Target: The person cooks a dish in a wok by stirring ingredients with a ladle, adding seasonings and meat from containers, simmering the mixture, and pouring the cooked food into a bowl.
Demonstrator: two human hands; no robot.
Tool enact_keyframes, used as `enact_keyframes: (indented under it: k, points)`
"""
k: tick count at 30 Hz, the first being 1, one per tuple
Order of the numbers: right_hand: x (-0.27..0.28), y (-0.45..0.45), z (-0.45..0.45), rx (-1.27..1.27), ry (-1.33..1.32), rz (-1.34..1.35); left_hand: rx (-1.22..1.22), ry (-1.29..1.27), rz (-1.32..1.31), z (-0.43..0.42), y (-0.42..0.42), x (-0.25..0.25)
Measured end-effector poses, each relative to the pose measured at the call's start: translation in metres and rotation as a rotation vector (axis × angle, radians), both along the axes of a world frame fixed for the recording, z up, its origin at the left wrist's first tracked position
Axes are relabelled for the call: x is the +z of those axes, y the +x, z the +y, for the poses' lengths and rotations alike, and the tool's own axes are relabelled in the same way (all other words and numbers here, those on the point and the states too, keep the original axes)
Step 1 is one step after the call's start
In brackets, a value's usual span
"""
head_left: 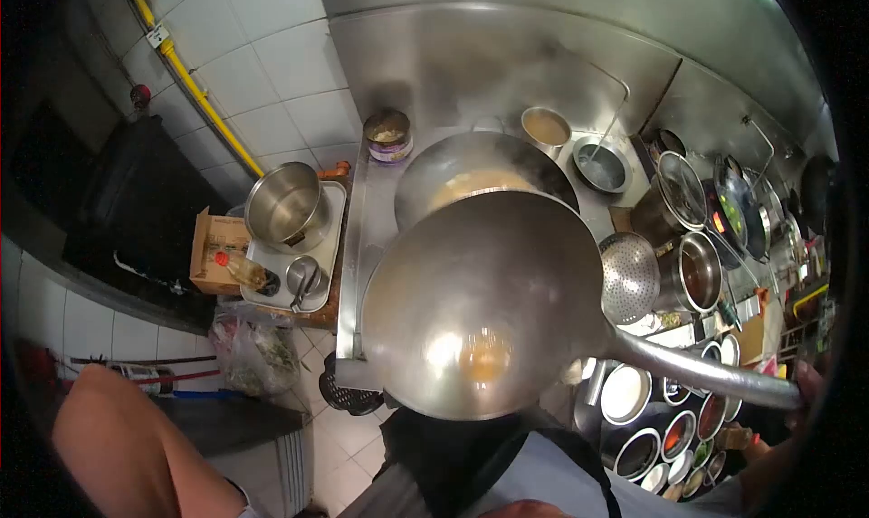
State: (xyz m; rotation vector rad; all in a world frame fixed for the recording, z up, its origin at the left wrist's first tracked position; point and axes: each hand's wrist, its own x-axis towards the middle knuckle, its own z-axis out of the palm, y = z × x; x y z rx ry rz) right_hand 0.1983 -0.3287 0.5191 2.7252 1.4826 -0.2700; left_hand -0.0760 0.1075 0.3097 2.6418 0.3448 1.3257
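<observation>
A large steel ladle (471,283) fills the middle of the view, close to the camera. A small pool of yellowish liquid lies in its bowl. Its thick handle (715,380) runs right to my right hand (807,384), closed on the end and partly lost in the dark edge. Behind the ladle, a wok (425,170) holds pale yellow, steaming liquid; the ladle hides its near part. My left arm shows bent at lower left, but its hand is out of view.
Left of the stove, a tray (333,237) bears a steel pot (276,206), a red-capped bottle (240,269) and a small metal cup (303,278). Right of the wok are a perforated strainer (629,278), several pots and many small seasoning containers. A stuffed plastic bag (253,355) sits below the tray.
</observation>
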Motion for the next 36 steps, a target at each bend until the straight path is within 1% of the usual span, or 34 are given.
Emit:
enact_keyframes:
  k: [5, 8, 9, 11, 15, 18, 20, 21, 23, 30, 32, 36]
  points:
    - [0.023, -0.005, -0.061, 0.093, -0.036, 0.031, 0.014, -0.017, 0.01, -0.003, -0.003, 0.0]
    - [0.025, 0.001, -0.121, 0.179, 0.017, 0.093, 0.015, -0.027, 0.01, -0.003, -0.003, -0.001]
    - [0.021, 0.001, -0.096, 0.218, 0.037, 0.114, 0.013, -0.026, 0.008, -0.003, -0.003, 0.001]
    - [0.039, -0.023, -0.037, 0.077, -0.084, 0.059, 0.013, -0.028, 0.006, -0.004, -0.003, 0.001]
    - [0.044, -0.024, -0.053, 0.098, -0.075, 0.023, 0.01, -0.031, 0.004, -0.005, -0.003, 0.001]
    - [0.048, -0.024, -0.049, 0.128, -0.149, 0.049, 0.002, -0.035, 0.005, -0.006, -0.001, 0.0]
    - [0.042, -0.028, -0.041, 0.127, -0.047, 0.017, 0.001, -0.037, 0.007, -0.006, 0.0, 0.0]
    - [0.044, -0.029, -0.041, 0.125, -0.047, 0.015, 0.002, -0.037, 0.006, -0.006, 0.0, 0.0]
    - [0.05, -0.031, -0.042, 0.118, -0.133, 0.018, 0.002, -0.041, 0.008, -0.005, 0.0, -0.001]
    - [0.051, -0.033, -0.043, 0.126, -0.138, -0.048, -0.004, -0.045, 0.012, -0.005, 0.002, 0.001]
    - [0.052, -0.026, -0.061, 0.335, -0.079, -0.161, -0.003, -0.045, 0.013, -0.005, 0.003, 0.0]
    - [0.061, -0.036, -0.059, 0.241, -0.107, -0.092, -0.004, -0.051, 0.016, -0.005, 0.003, 0.0]
